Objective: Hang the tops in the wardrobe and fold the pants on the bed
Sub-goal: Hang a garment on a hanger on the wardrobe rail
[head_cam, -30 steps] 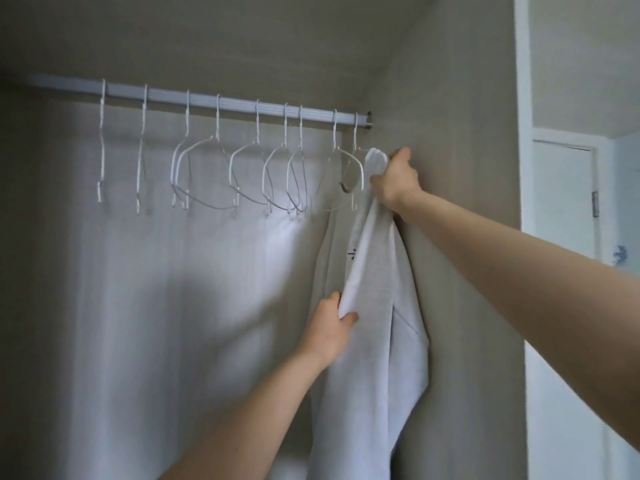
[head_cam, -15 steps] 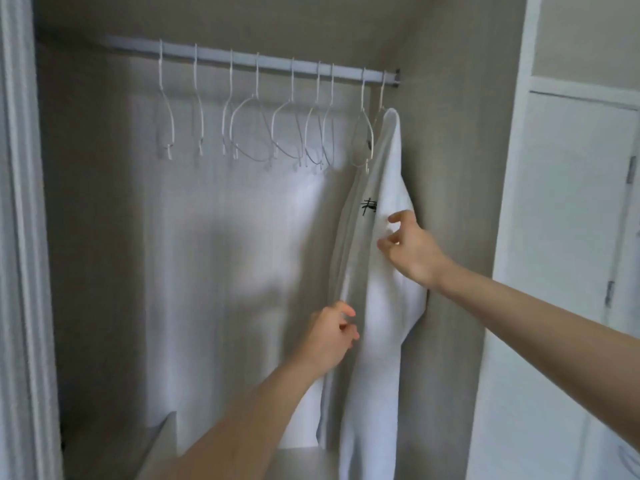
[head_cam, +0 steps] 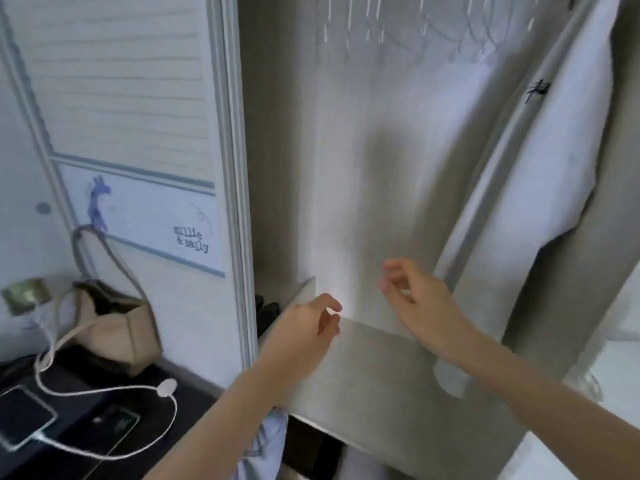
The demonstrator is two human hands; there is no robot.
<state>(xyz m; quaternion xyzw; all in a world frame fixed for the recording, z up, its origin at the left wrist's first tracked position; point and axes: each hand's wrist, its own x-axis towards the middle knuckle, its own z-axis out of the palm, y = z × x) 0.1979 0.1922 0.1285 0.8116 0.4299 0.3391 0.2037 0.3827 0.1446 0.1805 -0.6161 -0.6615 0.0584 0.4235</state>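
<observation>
- Left hand (head_cam: 304, 327) is out in front of the open wardrobe (head_cam: 284, 168), fingers loosely curled with thumb and forefinger nearly meeting, holding nothing.
- Right hand (head_cam: 419, 303) is just beside it, a bit higher, fingers spread and relaxed, also holding nothing. Neither hand touches any clothing.
- Both hands are over the wardrobe's inner shelf (head_cam: 374, 375), a pale wood-grain board (can't tell if the left one touches its edge, too blurry).
- The white top (head_cam: 561, 161) hangs at the right end of the wardrobe against the side wall, with a small black mark on the chest. It's well above and right of the hands.
- Empty white wire hangers (head_cam: 415, 26) line up along the top edge of the view, left of the top (blurred).
- Something pale blue, fabric I think (head_cam: 266, 441), peeks out below the shelf by the left forearm.
- Left of the wardrobe: a dark surface (head_cam: 104, 382) with a beige bag (head_cam: 114, 327), a phone (head_cam: 20, 420) plugged into a white cable (head_cam: 104, 393), and a second phone (head_cam: 114, 424) beside it.
- Behind the bag, a panel (head_cam: 145, 216) with a blue giraffe drawing and "millie & sally" printed on it.
</observation>
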